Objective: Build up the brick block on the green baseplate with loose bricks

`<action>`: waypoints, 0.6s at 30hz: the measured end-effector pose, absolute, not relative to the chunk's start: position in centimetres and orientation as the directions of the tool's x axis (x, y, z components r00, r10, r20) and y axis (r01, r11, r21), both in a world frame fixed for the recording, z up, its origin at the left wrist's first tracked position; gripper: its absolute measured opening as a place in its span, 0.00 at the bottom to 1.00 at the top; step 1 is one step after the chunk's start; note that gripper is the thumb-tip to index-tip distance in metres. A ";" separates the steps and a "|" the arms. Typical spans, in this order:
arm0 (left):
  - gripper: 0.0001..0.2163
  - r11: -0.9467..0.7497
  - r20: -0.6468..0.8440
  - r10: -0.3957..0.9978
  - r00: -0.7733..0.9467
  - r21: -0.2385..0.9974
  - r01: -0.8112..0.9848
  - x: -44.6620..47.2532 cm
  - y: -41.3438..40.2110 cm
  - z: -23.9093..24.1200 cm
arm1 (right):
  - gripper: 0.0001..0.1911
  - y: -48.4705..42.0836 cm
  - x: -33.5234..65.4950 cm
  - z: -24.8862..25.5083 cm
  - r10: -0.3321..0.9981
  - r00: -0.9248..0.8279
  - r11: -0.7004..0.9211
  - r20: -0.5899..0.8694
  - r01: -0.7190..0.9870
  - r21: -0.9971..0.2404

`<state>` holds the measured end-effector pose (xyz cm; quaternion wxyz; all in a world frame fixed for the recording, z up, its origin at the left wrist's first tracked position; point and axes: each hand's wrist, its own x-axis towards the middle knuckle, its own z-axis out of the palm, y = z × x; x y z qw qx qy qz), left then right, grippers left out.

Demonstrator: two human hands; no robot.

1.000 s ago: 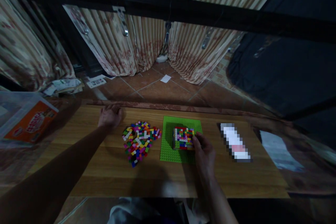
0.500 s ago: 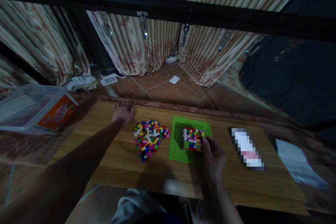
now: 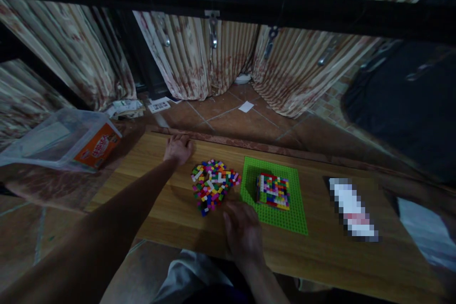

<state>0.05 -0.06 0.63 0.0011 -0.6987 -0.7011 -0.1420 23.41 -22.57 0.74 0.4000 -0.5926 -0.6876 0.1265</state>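
Observation:
My left hand [image 3: 178,148] lies on the far edge of the wooden table with its fingers laid out, holding nothing. Close to it is a loose pile of small multicoloured toy bricks [image 3: 213,183]. At the near right side of that pile, my right hand [image 3: 244,230] hovers low, its fingers loosely bent and thumb apart, with no brick visible in it. A green baseplate [image 3: 299,221] lies to the right of the pile. On it sits a block-shaped build of multicoloured bricks [image 3: 273,191], touched by neither hand.
The wooden table [image 3: 156,221] also bears a pixelated flat object [image 3: 352,209] on the right. A clear plastic box [image 3: 64,140] with an orange label stands left of the table. Beyond the far edge are a tiled floor and striped curtains [image 3: 192,57].
My right hand has let go of the brick build and moved left to the brick pile. My left hand stays at the table's far edge. The whole view has shifted slightly.

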 end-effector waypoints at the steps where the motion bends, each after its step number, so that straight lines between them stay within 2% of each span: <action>1: 0.19 -0.017 0.203 0.979 -0.024 0.197 0.980 0.0 -0.1 0.6 | 0.10 -22.5 23.0 0.3 0.917 0.020 0.261 0.399 0.726 -0.637; 10: 0.19 -0.015 0.212 0.977 -0.027 0.196 0.980 -0.1 0.1 0.4 | 0.07 -21.4 21.3 -0.1 0.926 0.031 0.182 0.377 0.837 -0.516; 18: 0.18 -0.021 0.213 0.977 -0.012 0.152 0.988 -0.2 0.0 0.6 | 0.05 -21.1 20.9 -0.4 0.917 0.043 0.173 0.395 0.852 -0.494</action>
